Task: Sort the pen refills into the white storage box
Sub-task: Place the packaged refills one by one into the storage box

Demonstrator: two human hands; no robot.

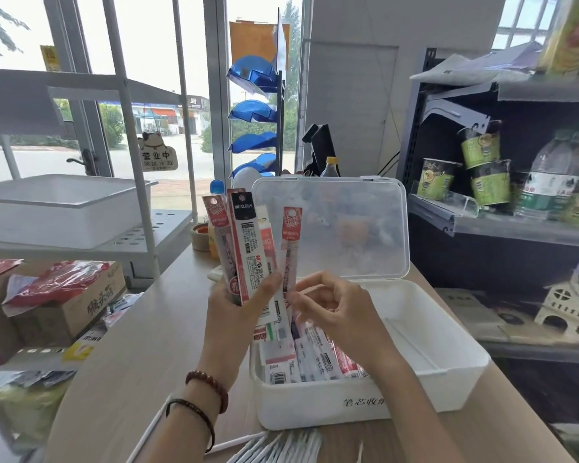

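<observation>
A person stands at a wooden table [141, 345] sorting packaged pen refills.

The left hand [244, 302] is closed around the lower ends of a fan of refill packets [244, 235]. The thumb lies across the front and the fingers wrap behind. The packets rise straight up out of this grip. Their long axes are close to vertical and their printed header cards are at the top, and the fan leans slightly to the left.

Just right of that grip, the right hand [331, 305] has its fingers curled, and its fingertips appear to pinch the bottom of a single red-topped packet [291, 235]. This packet also stands upright with its header up, just beside the fan.

Directly below both grips sits the white storage box [448, 372], with its translucent lid [348, 228] hinged open and standing behind the hands. In the compartment under the hands, sorted packets [308, 359] already lie in a layer. Their long axes run from the near wall toward the far one. Right of the grips, past a divider, the other compartment shows only its white floor.

The job looks partly done. The handful has yet to go in, and loose white packets [281, 446] lie on the table below the wrists, nearer the person than the box.
</observation>
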